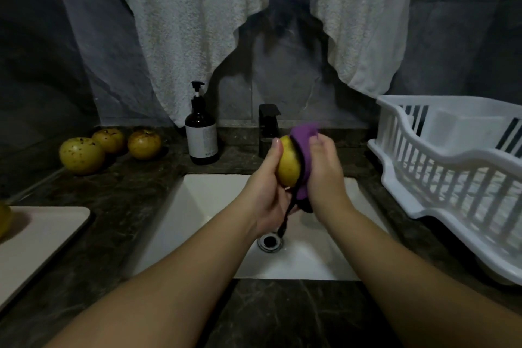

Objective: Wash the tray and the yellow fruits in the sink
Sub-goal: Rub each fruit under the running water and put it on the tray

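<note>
Over the white rectangular sink (197, 206), centre of frame: left hand (265, 186) grips a smooth yellow round fruit (288, 162), fingers curled round its left side. Right hand (322, 175) presses a purple scrubbing cloth (303, 135) against the fruit's right side, fingers curled over the cloth; a dark cord (286, 212) hangs from it toward the round metal drain (269, 241). No water stream visible from the black faucet (268, 127).

Left of frame, on the dark marble surface (113, 206): three speckled yellow round fruits (82, 154), still spotted, apparently unwashed. One more yellow fruit (4, 219), cut off by the left frame edge, sits on the pale flat tray (42, 237) at lower left. Tray is outside the sink, looks dry; likely not washed yet.

Right of frame: white plastic dish rack (440, 175); no fruit visible in it.

Judgement: early stage. First fruit being scrubbed; four fruits and the tray left.

Also: brown pump bottle (201, 135) by the faucet; white towel (226, 22) hanging above.
</note>
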